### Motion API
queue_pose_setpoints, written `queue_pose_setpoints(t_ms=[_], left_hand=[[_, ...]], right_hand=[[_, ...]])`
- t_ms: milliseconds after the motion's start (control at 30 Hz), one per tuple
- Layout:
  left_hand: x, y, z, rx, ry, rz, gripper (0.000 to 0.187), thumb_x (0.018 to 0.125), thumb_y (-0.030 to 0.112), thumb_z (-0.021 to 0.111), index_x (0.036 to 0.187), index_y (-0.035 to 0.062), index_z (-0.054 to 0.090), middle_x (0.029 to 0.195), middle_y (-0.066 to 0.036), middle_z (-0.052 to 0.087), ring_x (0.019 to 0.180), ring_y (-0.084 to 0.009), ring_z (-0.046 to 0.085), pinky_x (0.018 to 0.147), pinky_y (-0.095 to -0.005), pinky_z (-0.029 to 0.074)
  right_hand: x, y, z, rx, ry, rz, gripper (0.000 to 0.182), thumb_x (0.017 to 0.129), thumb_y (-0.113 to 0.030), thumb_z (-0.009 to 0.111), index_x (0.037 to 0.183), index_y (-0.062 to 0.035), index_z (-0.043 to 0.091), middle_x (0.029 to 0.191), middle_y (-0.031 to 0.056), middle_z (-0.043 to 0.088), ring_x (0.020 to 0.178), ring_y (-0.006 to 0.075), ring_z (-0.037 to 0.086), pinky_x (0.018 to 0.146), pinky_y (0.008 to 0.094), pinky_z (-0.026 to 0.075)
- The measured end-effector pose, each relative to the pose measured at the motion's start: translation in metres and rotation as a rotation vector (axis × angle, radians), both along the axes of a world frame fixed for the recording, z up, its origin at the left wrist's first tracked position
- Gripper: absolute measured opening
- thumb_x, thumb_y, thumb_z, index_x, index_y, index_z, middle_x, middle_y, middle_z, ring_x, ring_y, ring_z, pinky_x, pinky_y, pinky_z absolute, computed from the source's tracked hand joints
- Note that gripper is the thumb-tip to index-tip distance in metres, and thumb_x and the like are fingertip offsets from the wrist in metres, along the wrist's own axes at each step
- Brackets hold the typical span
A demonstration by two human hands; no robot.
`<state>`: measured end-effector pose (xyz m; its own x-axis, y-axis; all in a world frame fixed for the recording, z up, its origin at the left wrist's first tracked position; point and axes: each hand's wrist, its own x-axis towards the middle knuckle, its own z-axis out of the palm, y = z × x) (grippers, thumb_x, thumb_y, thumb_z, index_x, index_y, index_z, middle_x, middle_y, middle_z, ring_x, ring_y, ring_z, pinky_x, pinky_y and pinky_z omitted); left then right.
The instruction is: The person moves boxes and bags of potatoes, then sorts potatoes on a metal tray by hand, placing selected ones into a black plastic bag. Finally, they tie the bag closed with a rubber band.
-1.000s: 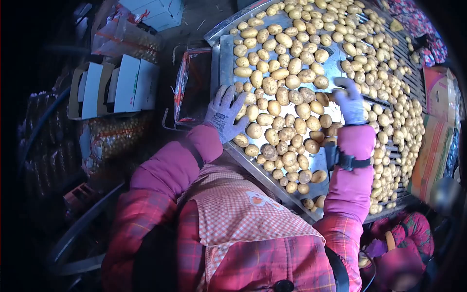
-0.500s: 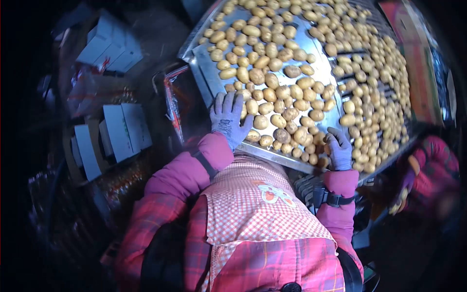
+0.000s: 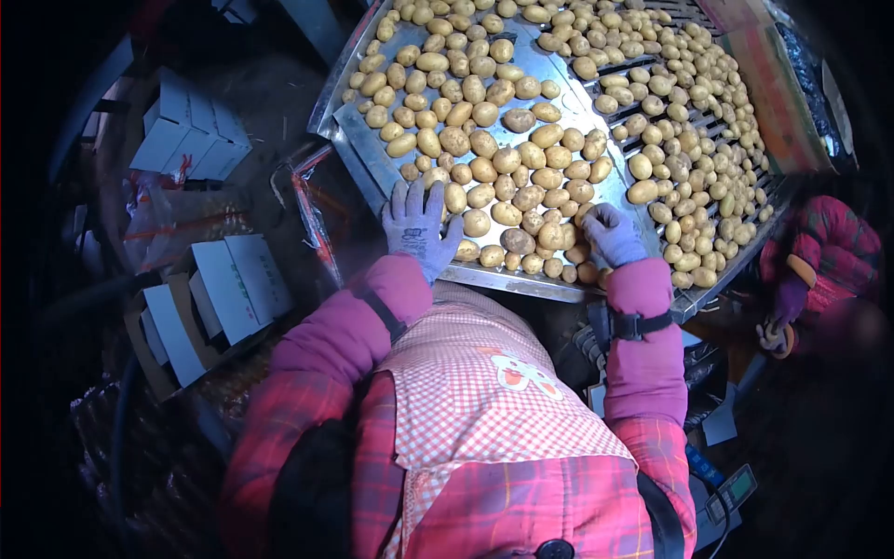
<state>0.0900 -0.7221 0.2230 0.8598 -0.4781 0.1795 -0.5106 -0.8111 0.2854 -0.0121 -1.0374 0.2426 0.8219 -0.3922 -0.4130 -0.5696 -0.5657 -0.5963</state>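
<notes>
Many potatoes (image 3: 529, 198) lie spread over a metal sorting table (image 3: 596, 130) in front of me. My left hand (image 3: 416, 233), in a grey-purple knit glove, rests at the table's left front edge. Its fingers are stretched and spread, with the tips against the nearest potatoes. At the right of this group is my right hand (image 3: 616, 238), gloved the same way. Its fingers curl inward beside the front-row potatoes, and what lies inside them is hidden. A few darker potatoes (image 3: 588, 272) sit close to its thumb side.
More potatoes (image 3: 694, 149) cover a slatted section to the right. Beyond them stands a cardboard panel (image 3: 778, 98). Another person's gloved hand (image 3: 778, 321) is at the far right. White boxes (image 3: 191, 130) and an open carton (image 3: 172, 331) stand left, near a red-wrapped bar (image 3: 315, 214).
The view has shifted, so the table sits further left and higher. My right hand has moved left, closer to the front-row potatoes, with fingers curled. My left hand stays spread at the edge.
</notes>
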Motion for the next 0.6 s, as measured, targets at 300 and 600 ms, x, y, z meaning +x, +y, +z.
queue_pose_setpoints(t_ms=[300,600], left_hand=[[0.001,0.0,0.0,-0.026,-0.033,0.038,0.061,0.075,0.039,0.062,0.127,0.0105,0.05,0.128,-0.014,0.043,0.122,-0.0379,0.036,0.094,-0.0562,0.032],[0.002,0.001,0.005,-0.038,0.022,0.06,0.061,0.074,0.039,0.063,0.127,0.0116,0.049,0.13,-0.016,0.042,0.124,-0.0387,0.035,0.097,-0.0549,0.031]], right_hand=[[0.089,-0.041,0.029,-0.39,-0.278,0.178,0.036,0.082,-0.02,0.057,0.117,-0.019,0.061,0.111,0.0104,0.063,0.099,0.0296,0.062,0.084,0.0387,0.05],[0.225,0.032,0.027,-0.661,-0.107,0.453,0.048,0.08,-0.021,0.061,0.127,-0.0197,0.052,0.129,0.0118,0.052,0.112,0.0338,0.056,0.092,0.0421,0.047]])
